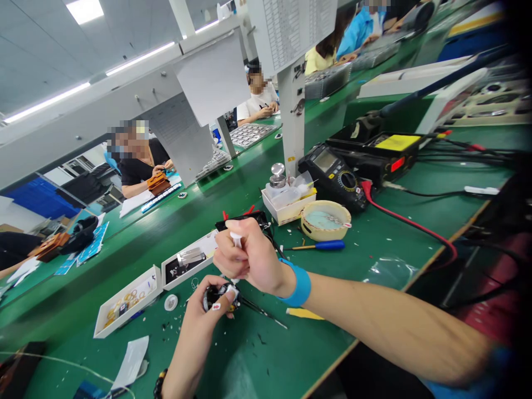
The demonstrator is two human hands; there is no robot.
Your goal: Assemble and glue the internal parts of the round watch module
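Observation:
My left hand [208, 313] is closed around a small round black device [211, 298], with the thumb across its face, low over the green bench. Just above it, my right hand [249, 255], with a blue band at the wrist, makes a fist around a white tool [236, 239]. The tool's lower part is mostly hidden by the fingers; a pale tip shows near the device. Dark tweezers [266, 315] stick out to the right of the device.
Parts trays [155, 277] [166, 265] lie to the left. A blue-handled screwdriver [330, 245], a round dish [305, 221], a multimeter [338, 172] and a red cable [411, 223] lie to the right. A metal post [292, 122] rises behind. Several people sit across the bench.

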